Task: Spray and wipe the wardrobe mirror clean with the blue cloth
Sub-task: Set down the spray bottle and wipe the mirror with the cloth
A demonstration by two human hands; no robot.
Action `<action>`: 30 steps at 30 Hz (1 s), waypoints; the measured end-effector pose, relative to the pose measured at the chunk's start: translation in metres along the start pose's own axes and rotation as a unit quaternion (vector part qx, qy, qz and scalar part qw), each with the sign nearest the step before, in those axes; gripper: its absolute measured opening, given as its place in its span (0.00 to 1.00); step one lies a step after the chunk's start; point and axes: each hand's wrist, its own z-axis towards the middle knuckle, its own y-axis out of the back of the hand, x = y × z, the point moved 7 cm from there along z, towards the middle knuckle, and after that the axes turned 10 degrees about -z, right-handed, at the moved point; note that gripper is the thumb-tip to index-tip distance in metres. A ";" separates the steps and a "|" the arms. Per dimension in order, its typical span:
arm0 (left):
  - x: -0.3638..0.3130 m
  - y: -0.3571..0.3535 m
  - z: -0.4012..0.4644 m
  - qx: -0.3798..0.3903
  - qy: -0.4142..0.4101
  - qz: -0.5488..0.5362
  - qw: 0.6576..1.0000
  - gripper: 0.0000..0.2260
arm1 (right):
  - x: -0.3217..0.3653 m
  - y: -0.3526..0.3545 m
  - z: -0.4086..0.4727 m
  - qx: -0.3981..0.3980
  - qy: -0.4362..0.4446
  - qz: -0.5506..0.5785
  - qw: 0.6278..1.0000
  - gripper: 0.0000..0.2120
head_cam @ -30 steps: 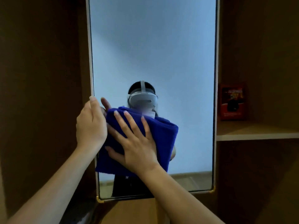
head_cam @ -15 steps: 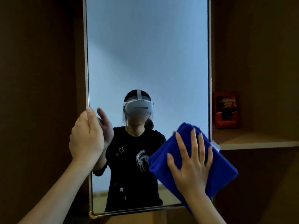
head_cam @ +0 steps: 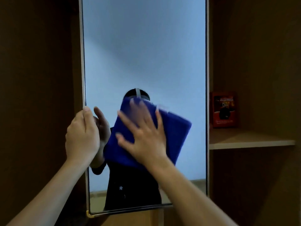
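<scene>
**Blue cloth flat on the mirror, left hand on the frame**

From my remote seat I see the wardrobe mirror filling the middle of the head view, tall and narrow in a thin pale frame, with dark wooden panels on either side. The right hand lies spread on the blue cloth, fingers straight and fanned apart, palm pressing the cloth flat against the glass. The fingertips are smeared with motion blur, so I cannot make out their outline exactly. The cloth is folded into a thick rectangle, tilted with one corner toward the upper left, and it sits over the lower middle of the glass, nearer the left edge than the right.

The left hand is at the mirror's left frame, level with the cloth. Its fingers curl round the edge of the frame and the thumb lies along the front, so I read it as gripping the frame. Its reflection shows just beside it in the glass.

The glass reflects a person in a dark top, with the cloth hiding most of the head and chest.

To the right of the mirror a light wooden shelf juts out of the wardrobe. A red box stands upright at the back of it, well apart from the hands.
</scene>
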 end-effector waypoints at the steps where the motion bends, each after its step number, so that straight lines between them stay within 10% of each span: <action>1: 0.001 0.000 0.001 0.005 0.004 -0.010 1.000 0.22 | -0.016 0.006 0.022 -0.008 -0.026 0.008 1.000 0.30; 10: 0.005 -0.003 -0.002 -0.021 -0.001 0.011 1.000 0.21 | -0.132 0.026 0.043 -0.032 -0.179 0.003 0.983 0.28; 21: -0.002 -0.002 -0.005 -0.029 0.003 0.042 0.999 0.18 | -0.091 -0.038 -0.170 0.042 -0.198 -0.013 0.979 0.28; 30: 0.018 0.001 -0.029 -0.001 -0.019 0.069 0.997 0.16 | -0.072 -0.040 -0.175 0.006 -0.245 -0.014 0.969 0.28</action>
